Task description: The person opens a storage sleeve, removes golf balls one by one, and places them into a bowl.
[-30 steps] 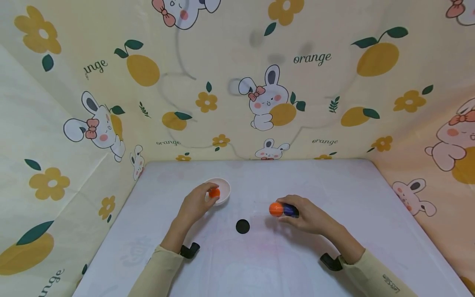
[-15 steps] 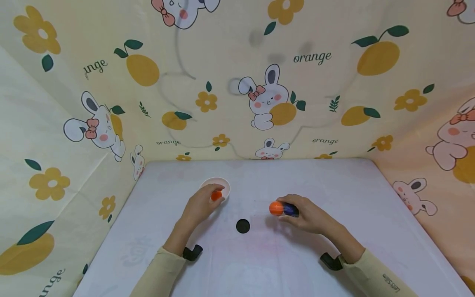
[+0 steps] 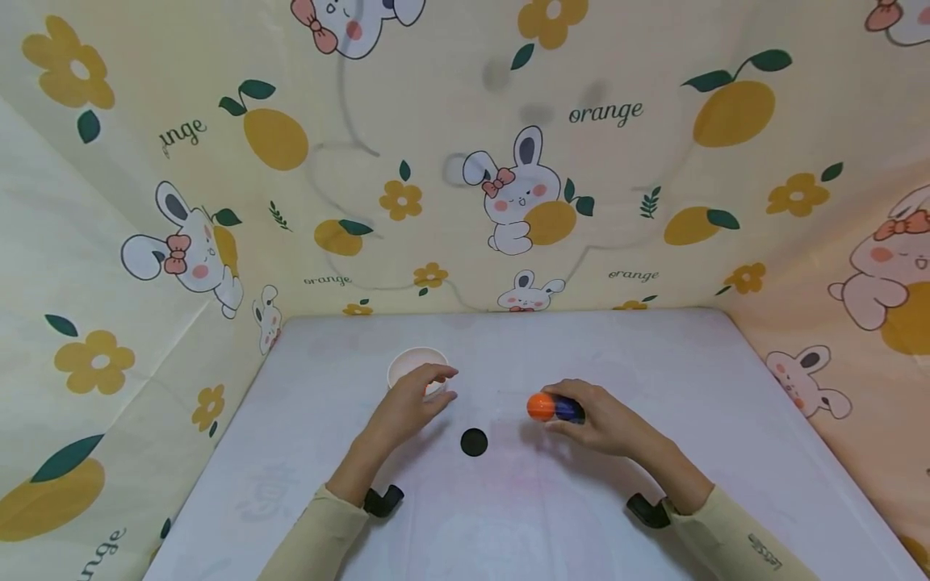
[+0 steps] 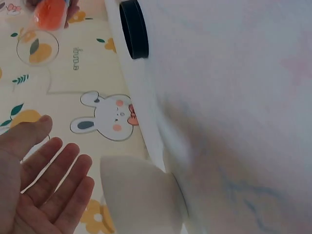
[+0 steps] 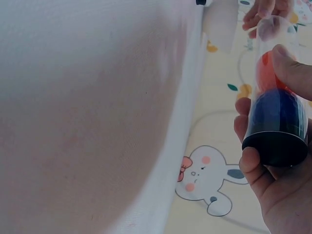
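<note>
Filling the clear tube [image 5: 275,95] with balls seems the step in hand: the right hand [image 3: 599,418] grips it right of centre, orange ball [image 3: 541,407] pointing left, and the next move likely calls for steadying it. The left hand [image 3: 405,410], left of centre, is empty, thumb and fingers apart, before the bowl [image 3: 408,360].

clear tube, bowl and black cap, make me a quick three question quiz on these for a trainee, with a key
1. Which hand holds the clear tube?
2. True or false: the black cap lies on the table, apart from the bowl.
3. Inside the tube, which sits nearer its black base? A: orange. B: blue. C: neither.

Key: 1, the right hand; 2, true; 3, B.
</note>
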The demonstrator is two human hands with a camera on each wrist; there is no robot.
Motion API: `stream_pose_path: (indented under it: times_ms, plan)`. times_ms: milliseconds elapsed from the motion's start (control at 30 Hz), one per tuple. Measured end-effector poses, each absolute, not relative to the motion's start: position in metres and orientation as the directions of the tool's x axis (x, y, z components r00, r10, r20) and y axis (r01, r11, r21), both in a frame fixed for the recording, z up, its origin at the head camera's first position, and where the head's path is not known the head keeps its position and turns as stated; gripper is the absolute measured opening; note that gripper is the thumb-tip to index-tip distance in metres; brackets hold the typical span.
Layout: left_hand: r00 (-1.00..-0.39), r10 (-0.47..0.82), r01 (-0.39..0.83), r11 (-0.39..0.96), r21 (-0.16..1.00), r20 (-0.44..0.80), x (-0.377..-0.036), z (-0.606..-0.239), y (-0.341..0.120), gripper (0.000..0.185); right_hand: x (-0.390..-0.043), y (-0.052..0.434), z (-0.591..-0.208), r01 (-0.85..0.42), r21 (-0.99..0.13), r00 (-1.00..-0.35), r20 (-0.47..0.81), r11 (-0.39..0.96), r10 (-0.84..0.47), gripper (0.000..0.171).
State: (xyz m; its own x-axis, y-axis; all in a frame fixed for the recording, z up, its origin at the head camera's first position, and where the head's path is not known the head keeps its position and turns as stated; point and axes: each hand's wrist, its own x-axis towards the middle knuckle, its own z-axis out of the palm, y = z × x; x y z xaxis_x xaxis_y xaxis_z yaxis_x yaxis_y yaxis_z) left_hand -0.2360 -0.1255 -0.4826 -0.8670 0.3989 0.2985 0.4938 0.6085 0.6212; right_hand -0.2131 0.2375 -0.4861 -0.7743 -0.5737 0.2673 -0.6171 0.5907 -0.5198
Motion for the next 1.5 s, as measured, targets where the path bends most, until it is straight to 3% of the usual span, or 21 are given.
stream_pose_path:
  times_ms: [200,800,1500]
  plan:
    - [-0.839,0.449,0.535,0.579,0.615,0.307,-0.23,-0.48,-0.115,0.041,-0.213,0.238,-0.485,-0.609,-0.519,-0.78,0.255,0.6,-0.571,0.05]
    - [-0.812,0.557,0.501,0.509,0.699,0.177,-0.222,-0.479,-0.093,0.05,-0.213,0.237,-0.483,-0.593,-0.524,-0.791,0.24,0.611,-0.562,0.049]
    - [-0.806,0.565,0.501,0.49,0.714,0.178,-0.222,-0.482,-0.082,0.047,-0.214,0.233,-0.482,-0.621,-0.502,-0.772,0.259,0.602,-0.58,0.046]
